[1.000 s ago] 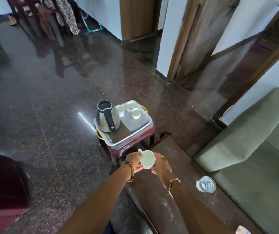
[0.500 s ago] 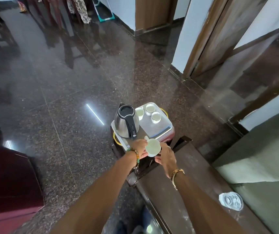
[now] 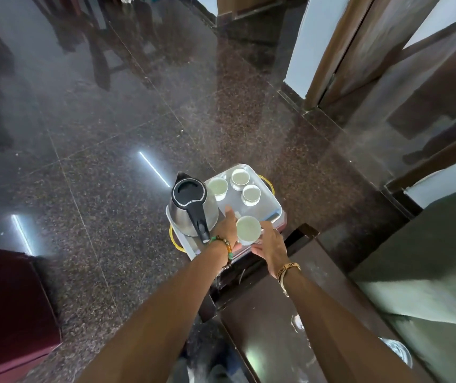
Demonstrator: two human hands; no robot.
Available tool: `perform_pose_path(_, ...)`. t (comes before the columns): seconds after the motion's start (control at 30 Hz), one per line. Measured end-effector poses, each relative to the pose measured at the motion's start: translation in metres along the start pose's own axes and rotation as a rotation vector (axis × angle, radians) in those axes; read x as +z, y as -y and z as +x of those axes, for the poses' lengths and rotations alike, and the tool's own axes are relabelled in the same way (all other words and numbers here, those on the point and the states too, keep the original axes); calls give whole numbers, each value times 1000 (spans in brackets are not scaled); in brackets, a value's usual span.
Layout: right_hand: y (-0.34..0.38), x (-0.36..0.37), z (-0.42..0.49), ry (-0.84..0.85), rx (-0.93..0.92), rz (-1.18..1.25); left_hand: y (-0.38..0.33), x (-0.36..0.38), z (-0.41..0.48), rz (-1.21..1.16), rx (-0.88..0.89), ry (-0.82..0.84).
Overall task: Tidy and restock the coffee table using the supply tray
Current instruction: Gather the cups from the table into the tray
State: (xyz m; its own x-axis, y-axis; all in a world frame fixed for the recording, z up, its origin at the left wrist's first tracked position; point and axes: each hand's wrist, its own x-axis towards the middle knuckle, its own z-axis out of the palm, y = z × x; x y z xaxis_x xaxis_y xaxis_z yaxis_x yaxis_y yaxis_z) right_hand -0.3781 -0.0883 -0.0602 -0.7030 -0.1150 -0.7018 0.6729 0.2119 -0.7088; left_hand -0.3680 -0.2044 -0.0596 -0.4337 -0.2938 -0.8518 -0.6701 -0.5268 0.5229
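A white cup (image 3: 248,229) hangs over the near end of the steel supply tray (image 3: 272,207), held between both hands. My left hand (image 3: 228,226) holds it on its left side, beside the kettle. My right hand (image 3: 269,246) holds it on the right and below. Three more white cups (image 3: 240,177) stand at the tray's far end. A steel kettle (image 3: 192,207) with a black lid and handle takes up the tray's left part. The dark coffee table (image 3: 271,327) runs from the tray toward me, under my right forearm.
The tray rests on a low stool with yellow handles showing at its ends. A clear glass object (image 3: 398,352) lies on the table near my right arm. A green sofa (image 3: 428,272) is on the right, a maroon seat (image 3: 8,305) at the lower left, polished dark floor beyond.
Both hands have carried the cup away from the table and out over the near end of the tray. My view has moved forward and looks more steeply down.
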Motion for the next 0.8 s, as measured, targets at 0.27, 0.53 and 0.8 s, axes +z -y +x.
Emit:
perform_pose_path(0.27,3,18,70,-35,63,92,-15,21,69,54,88,-64)
perform_pose_path(0.53,-12,40,117,-57,135,125,-24,26,103,60,51,-64)
perform_pose_path(0.8,-18,51,146,-38,98,108,-41,28,122,67,53,-70)
